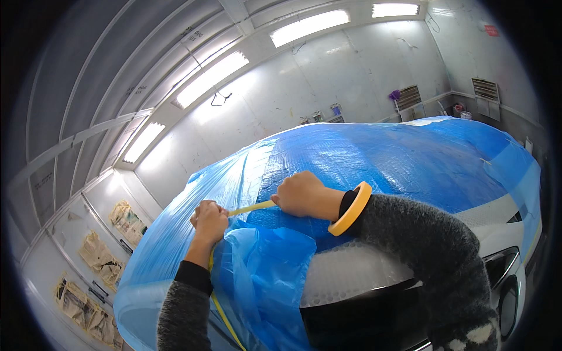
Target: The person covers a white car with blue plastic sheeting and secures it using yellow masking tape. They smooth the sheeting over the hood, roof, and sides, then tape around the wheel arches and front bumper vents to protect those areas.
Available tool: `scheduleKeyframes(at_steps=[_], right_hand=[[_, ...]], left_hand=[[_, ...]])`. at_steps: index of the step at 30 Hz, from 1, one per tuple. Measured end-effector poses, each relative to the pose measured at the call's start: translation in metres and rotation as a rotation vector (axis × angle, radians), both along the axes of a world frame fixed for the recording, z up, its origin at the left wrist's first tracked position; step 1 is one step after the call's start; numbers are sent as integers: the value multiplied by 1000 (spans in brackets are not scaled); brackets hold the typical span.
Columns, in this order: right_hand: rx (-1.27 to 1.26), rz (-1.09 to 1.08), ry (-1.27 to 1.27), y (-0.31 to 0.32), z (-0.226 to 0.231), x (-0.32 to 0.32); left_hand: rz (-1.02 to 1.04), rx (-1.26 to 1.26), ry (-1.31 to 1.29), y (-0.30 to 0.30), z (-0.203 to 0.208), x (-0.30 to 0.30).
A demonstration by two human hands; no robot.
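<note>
A short strip of yellow masking tape [252, 207] is stretched between my two hands, over the blue plastic film [328, 155] that covers a car. One end is pinched in the closed fingers of my left hand [209, 220]. My right hand [301, 194] grips the other end, its knuckles turned up. Around my right wrist hangs a yellow-orange roll of masking tape [351, 209]. Beneath my hands a loose, crumpled flap of blue film [269, 254] hangs down. Another yellow tape line [224, 316] runs along the film below my left forearm.
Bubble wrap [357, 272] lies on the car beside a dark window [363, 319]. At the right shows a side mirror [508, 301]. Masked panels [93, 254] hang on the left wall [70, 228]. Ceiling lights [310, 28] shine above. Small containers [335, 109] stand behind the car.
</note>
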State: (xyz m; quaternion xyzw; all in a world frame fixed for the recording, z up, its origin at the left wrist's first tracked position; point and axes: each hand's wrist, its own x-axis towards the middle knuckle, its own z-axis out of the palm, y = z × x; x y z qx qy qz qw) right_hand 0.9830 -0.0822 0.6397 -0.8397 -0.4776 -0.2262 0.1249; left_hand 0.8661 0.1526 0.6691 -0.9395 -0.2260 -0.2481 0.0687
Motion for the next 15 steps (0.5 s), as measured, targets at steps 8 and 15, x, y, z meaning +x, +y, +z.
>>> scheduleKeyframes(at_steps=[8, 15], right_hand=[[-98, -89, -102, -5, -7, 4], [-118, -61, -198, -24, -1, 3]], left_hand=[[-397, -346, 51, -1, 6, -7], [-553, -147, 511, -34, -32, 25]])
